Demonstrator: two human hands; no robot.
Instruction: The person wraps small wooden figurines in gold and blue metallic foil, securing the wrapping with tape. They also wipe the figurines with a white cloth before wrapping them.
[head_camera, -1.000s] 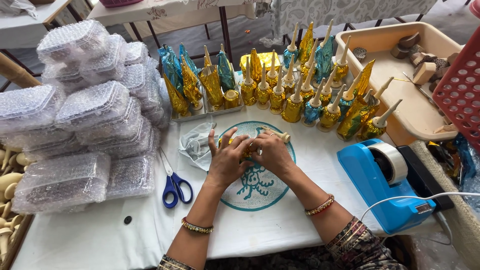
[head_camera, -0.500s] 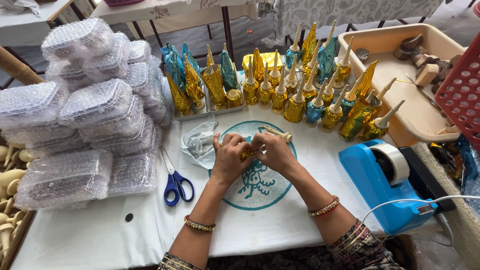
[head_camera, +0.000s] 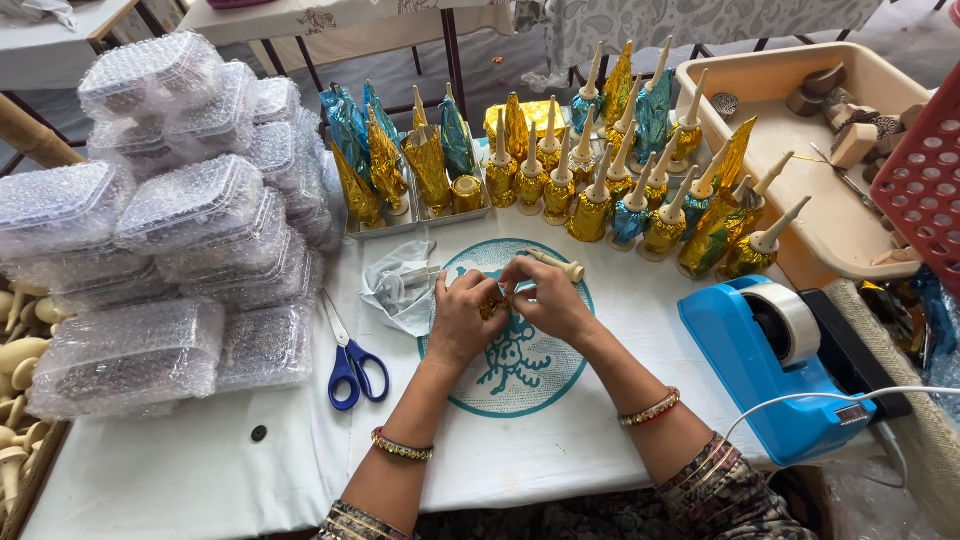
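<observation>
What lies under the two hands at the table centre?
Under the left hand and right hand lies a white cloth with a round teal printed emblem; its upper part is covered by the hands.

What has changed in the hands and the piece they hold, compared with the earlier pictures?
The left hand, whose fingers were spread a second ago, has closed, and both hands now pinch gold foil between them. The right hand keeps the wooden cone, now pointing right. The scissors, tape dispenser and wrapped cones stayed put.
</observation>
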